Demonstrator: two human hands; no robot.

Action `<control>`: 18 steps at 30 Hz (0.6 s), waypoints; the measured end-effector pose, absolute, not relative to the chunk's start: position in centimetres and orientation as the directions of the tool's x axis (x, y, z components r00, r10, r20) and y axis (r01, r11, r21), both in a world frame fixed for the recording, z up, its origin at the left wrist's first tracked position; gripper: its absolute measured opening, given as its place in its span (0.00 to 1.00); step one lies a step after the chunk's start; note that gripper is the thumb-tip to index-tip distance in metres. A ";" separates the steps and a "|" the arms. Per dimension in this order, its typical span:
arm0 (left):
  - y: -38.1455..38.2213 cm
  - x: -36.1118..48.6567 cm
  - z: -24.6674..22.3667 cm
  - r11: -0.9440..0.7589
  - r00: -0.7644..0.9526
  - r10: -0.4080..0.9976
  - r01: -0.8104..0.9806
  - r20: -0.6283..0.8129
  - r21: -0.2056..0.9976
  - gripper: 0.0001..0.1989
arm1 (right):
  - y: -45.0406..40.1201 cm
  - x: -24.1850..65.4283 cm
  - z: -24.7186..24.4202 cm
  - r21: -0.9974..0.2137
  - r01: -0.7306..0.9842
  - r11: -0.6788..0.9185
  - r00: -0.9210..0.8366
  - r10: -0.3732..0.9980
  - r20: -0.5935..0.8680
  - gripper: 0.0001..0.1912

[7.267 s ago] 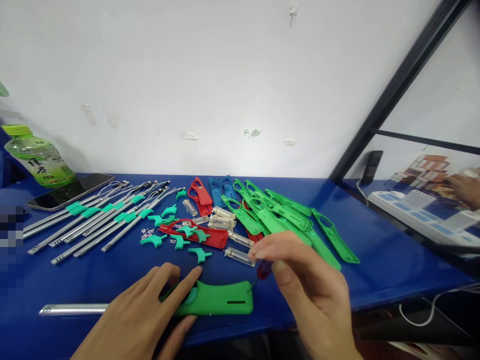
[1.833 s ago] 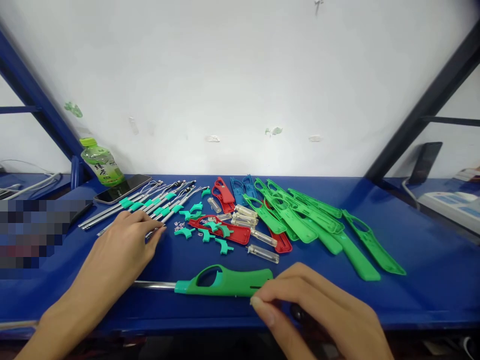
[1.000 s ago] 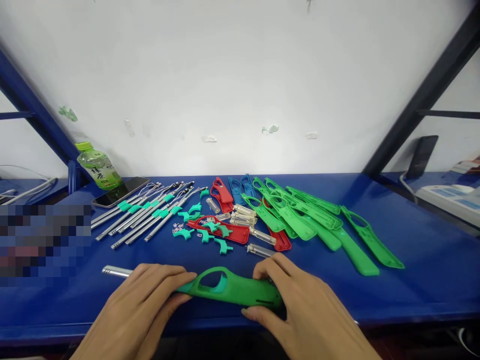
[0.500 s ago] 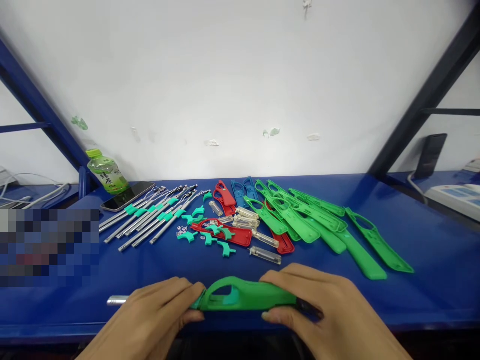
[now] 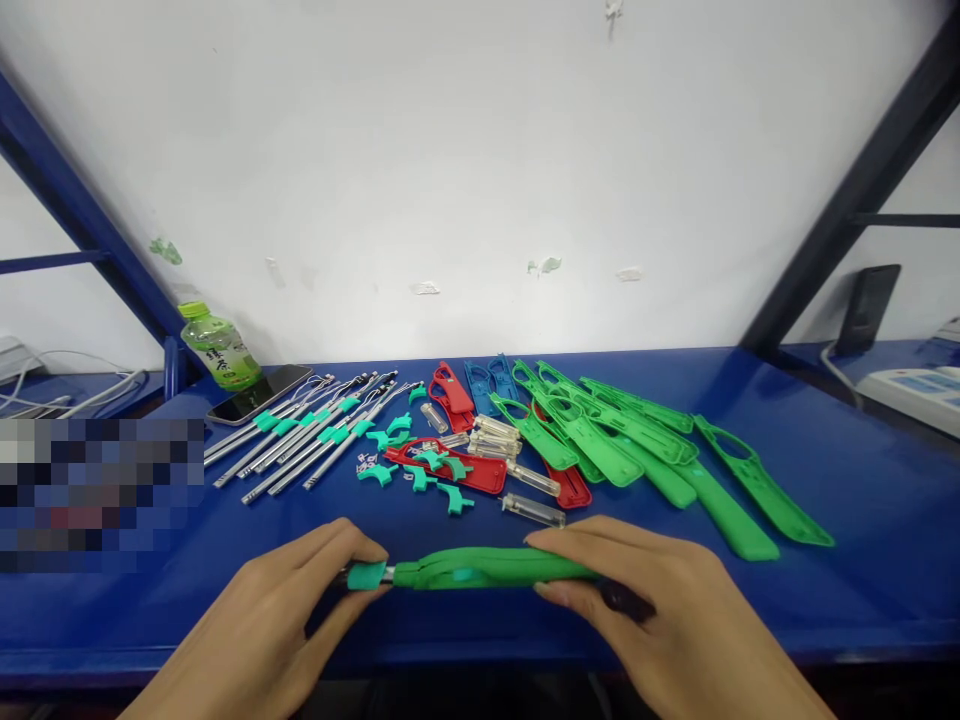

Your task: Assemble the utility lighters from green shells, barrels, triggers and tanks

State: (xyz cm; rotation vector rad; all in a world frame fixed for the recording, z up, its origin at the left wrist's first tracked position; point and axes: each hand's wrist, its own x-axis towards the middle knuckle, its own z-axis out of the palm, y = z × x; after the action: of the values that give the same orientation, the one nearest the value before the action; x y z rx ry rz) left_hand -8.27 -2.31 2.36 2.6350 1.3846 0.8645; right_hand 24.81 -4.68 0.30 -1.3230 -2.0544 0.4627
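Note:
Low over the front of the table I hold a green long-nosed lighter [image 5: 487, 568], now seen edge-on. My left hand [image 5: 300, 600] pinches its nozzle end at the teal collar [image 5: 366, 576], which stands slightly apart from the green casing. My right hand [image 5: 652, 600] grips the handle end between thumb and fingers. A dark, rounded object [image 5: 627, 602], perhaps a tool handle, shows in the right palm; its kind is unclear. Beyond my hands lie clear fuel tanks [image 5: 534, 510], teal triggers [image 5: 454, 498] and a red casing half [image 5: 480, 472].
Metal nozzle rods [image 5: 300, 440] with wires lie at the left, near a phone [image 5: 259, 393] and a green-capped bottle [image 5: 221, 350]. Green casing halves [image 5: 765, 490] are piled at the right, blue ones [image 5: 491, 378] behind. A white wall stands at the back.
The lighter has been rolled from its broad side to its edge. My left hand has shifted back, baring the teal collar and a short metal gap beside the casing.

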 end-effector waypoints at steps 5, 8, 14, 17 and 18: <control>-2.2 -9.0 1.4 -0.589 0.433 0.770 0.765 0.469 0.260 0.18 | -4.4 24.8 0.1 -0.577 0.687 0.441 -0.280 0.894 0.350 0.20; -2.2 -9.0 0.9 -0.600 0.445 0.733 0.779 0.514 0.181 0.14 | -4.2 24.8 -0.1 -0.577 0.686 0.443 -0.294 0.894 0.338 0.22; -2.0 -8.9 0.2 -0.631 0.515 0.716 0.766 0.472 0.123 0.11 | -4.5 24.3 -0.4 -0.552 0.715 0.430 -0.288 0.900 0.327 0.20; -2.0 -8.9 -0.2 -0.634 0.524 0.694 0.770 0.494 0.075 0.12 | -4.9 23.9 0.3 -0.555 0.728 0.402 -0.263 0.912 0.316 0.13; -2.0 -8.9 -0.2 -0.630 0.525 0.691 0.775 0.497 0.057 0.13 | -5.0 23.8 0.5 -0.561 0.727 0.397 -0.270 0.916 0.298 0.11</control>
State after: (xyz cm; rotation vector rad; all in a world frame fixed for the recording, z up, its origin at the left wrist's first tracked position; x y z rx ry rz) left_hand -8.86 -2.03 -0.16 2.8903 1.4026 0.8124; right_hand 23.82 -5.01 0.49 -1.3971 -2.0755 0.4217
